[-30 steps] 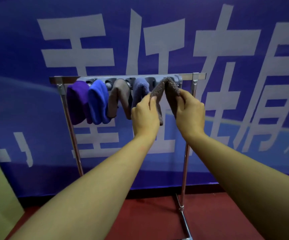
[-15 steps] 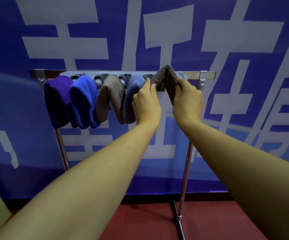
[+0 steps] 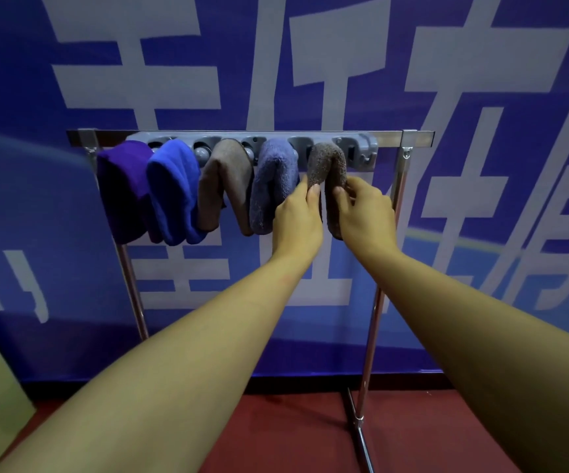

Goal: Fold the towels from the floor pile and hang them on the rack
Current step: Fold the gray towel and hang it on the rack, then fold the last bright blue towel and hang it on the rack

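Rack: a metal rack [image 3: 416, 135] stands mid-frame before a blue banner [image 3: 480, 80], its grey holder strip [image 3: 358, 145] running left to right along the top bar.
Hung towels: four folded ones already drape there, from the left a purple towel [image 3: 124, 189], a blue towel [image 3: 173, 192], a tan towel [image 3: 225, 182] and a slate-blue towel [image 3: 272, 186].
Towel in hand: the brown-grey towel [image 3: 327, 165] sits fifth, right of centre, bent over its peg like a horseshoe, both tails hanging straight down.
Left hand: the left hand [image 3: 298, 220] pinches the left tail between thumb and fingers.
Right hand: the right hand [image 3: 365, 213] pinches the right tail, fingers narrowly closed on the cloth.
Key relation: the towel's long axis runs vertically, directly above and between both hands, each equally near; a level downward tug looks like what remains.
Risk: uneven pull may drag it off.
Floor pile: out of view.
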